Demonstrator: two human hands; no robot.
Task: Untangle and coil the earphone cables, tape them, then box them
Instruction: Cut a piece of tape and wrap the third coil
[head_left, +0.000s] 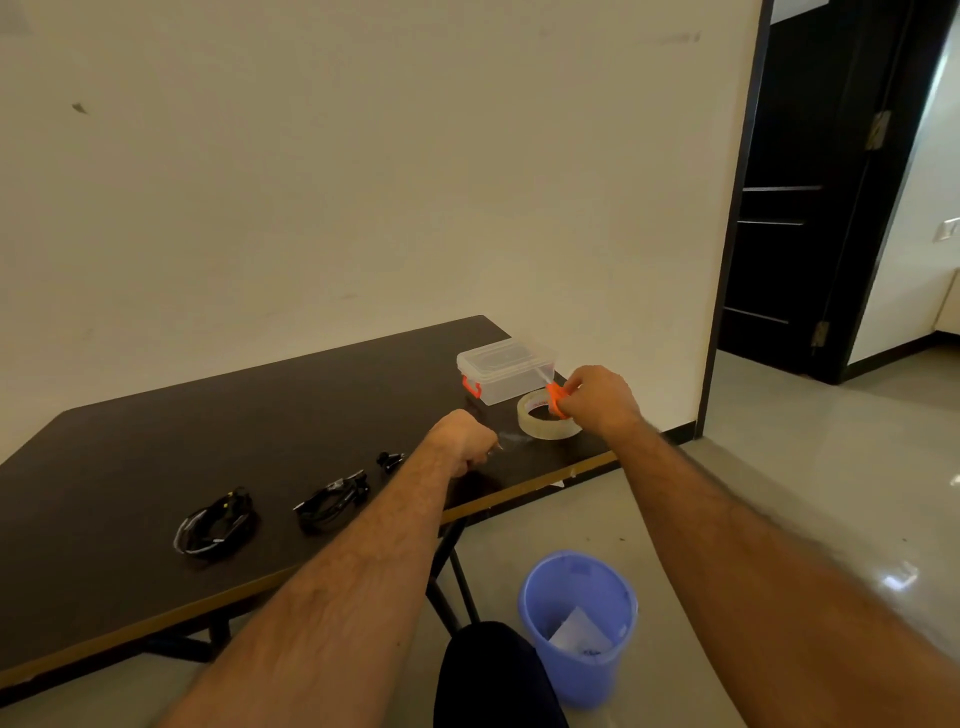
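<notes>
Two coiled black earphone cables lie on the dark table (156, 467): one coil (217, 524) at the left, another (332, 500) to its right. A small black earphone piece (389, 460) lies beyond them. My left hand (462, 439) is curled and pinches the end of a clear tape strip (511, 440) drawn from the tape roll (545, 418). My right hand (597, 397) grips orange-handled scissors (555, 397) above the roll, blades pointing toward the closed clear box (504, 371) with orange latches.
The table's front edge runs diagonally close to my arms. A blue waste bin (576, 623) with paper scraps stands on the tiled floor below the table corner. A dark doorway (810, 208) opens at the right.
</notes>
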